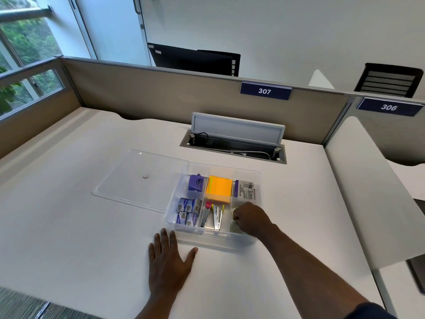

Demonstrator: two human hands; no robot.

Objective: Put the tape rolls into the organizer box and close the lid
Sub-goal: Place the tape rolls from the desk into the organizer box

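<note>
Tape rolls (pixel 235 217), clear, under right hand (pixel 249 218), box (pixel 220 238) R compartment

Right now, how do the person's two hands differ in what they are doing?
The left hand lies flat and spread open on the desk, just outside the organizer box; the right hand is curled, down inside the box's right-hand compartment. The left hand holds nothing; the right hand's fingers close on a pale tape roll, mostly hidden. Both are bare and reach forward from the near edge of the desk.
</note>
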